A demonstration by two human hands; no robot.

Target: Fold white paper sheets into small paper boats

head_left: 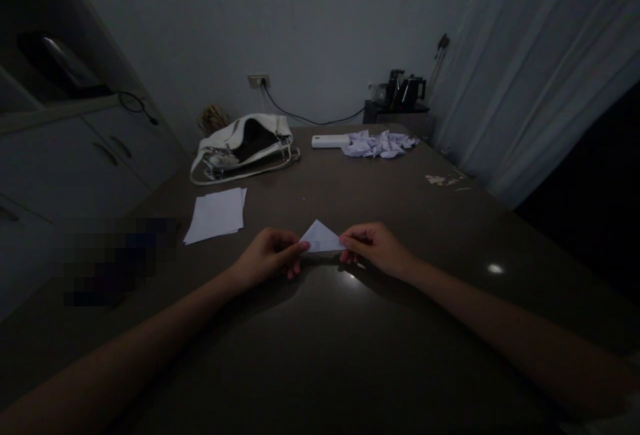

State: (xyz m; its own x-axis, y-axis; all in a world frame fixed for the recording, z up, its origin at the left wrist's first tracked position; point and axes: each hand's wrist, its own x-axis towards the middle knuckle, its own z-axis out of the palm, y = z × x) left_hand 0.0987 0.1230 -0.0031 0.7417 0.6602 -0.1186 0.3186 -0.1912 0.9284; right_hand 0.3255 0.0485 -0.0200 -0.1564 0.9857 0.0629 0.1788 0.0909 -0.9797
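A small white sheet of folded paper (321, 238), triangular at the top with a straight band along its lower edge, is held just above the dark tabletop (320, 342). My left hand (273, 253) pinches its left corner between thumb and fingers. At the opposite corner, my right hand (373, 246) grips the paper the same way, thumb on the near side. To the left of my left hand lies a short stack of white paper sheets (216, 214), slightly out of line with one another.
A white handbag (245, 145) lies at the back left. Toward the back right are a pile of folded paper pieces (380, 144) and a white bar-shaped object (330, 141). Paper scraps (443, 180) lie near the right edge. A black kettle (411, 91) stands beyond the table.
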